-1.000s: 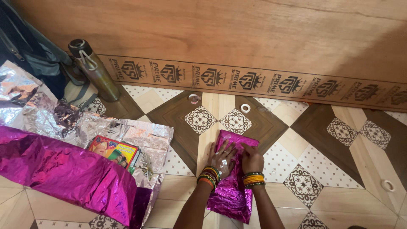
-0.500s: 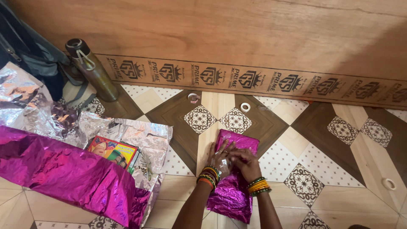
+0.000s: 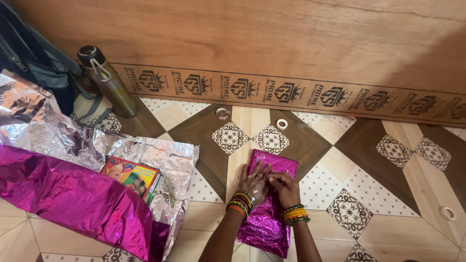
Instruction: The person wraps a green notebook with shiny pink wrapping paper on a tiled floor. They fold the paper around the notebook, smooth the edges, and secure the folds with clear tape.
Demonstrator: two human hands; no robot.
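Note:
A flat parcel wrapped in shiny magenta foil (image 3: 268, 228) lies on the patterned floor tiles. My left hand (image 3: 253, 182) rests flat on its upper half with the fingers spread. My right hand (image 3: 285, 188) sits beside it on the foil, fingers curled and pinching at the wrap near the middle. Both wrists carry stacks of coloured bangles. What the foil covers is hidden.
At left lie a large crumpled magenta foil sheet (image 3: 73, 199) and silver foil (image 3: 63, 133) with a colourful printed packet (image 3: 130, 175) on it. A metal bottle (image 3: 107, 80) and dark bag (image 3: 29, 53) lean at the wooden board (image 3: 272, 43). Tape rolls (image 3: 281, 124) (image 3: 222, 113) (image 3: 447, 213) lie on tiles.
My right hand slid from the parcel's right side toward the middle, beside my left hand, and curled its fingers. The left hand stayed flat.

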